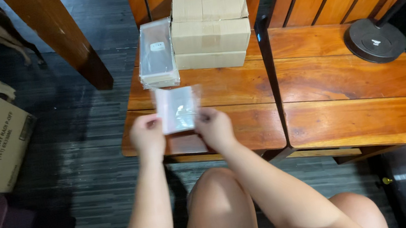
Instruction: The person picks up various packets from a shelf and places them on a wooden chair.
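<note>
Above the near edge of the wooden chair seat [241, 84], the left hand [147, 135] and right hand [214, 127] each pinch a lower corner of a small clear plastic bag [177, 108], fingers closed on it. Behind it lie a stack of clear bags [157, 55] and cardboard boxes [210, 30].

wooden bench [241, 84], slatted seat; stack of small cardboard boxes [210, 30] at the back edge; pack of clear bags [156, 54] just left, touching the stack; adjacent wooden seat [363, 106] carries a round black base [374, 40]
</note>
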